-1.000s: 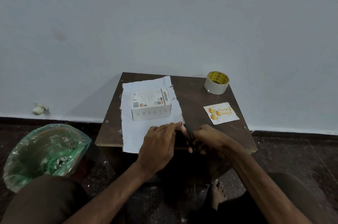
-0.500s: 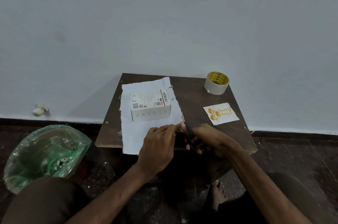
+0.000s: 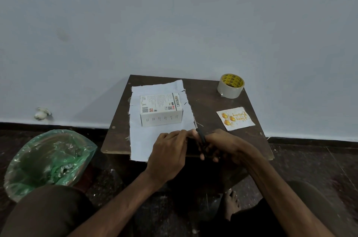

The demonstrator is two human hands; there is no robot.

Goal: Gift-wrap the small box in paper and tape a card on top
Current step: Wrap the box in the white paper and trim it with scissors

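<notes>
A small white printed box [image 3: 160, 109] lies on a sheet of white wrapping paper [image 3: 139, 140] on the left half of a small dark wooden table [image 3: 209, 105]. My left hand [image 3: 168, 151] grips the paper's near right part, fingers curled at its edge. My right hand [image 3: 224, 143] holds black scissors [image 3: 201, 136], their blades pointing away from me along the paper's right edge. A card with orange balls and gold lettering [image 3: 235, 118] lies flat at the table's right. A roll of clear tape with a yellow core [image 3: 230, 86] stands at the far right corner.
A bin lined with a green plastic bag [image 3: 48, 161] holding scraps stands on the dark floor to the left. A small white object [image 3: 41, 113] lies at the foot of the pale wall. My knees and a bare foot are below the table.
Both hands have crept slightly away from me along the paper's right edge, with the scissors a little farther up it. Box, card and tape have not moved.
</notes>
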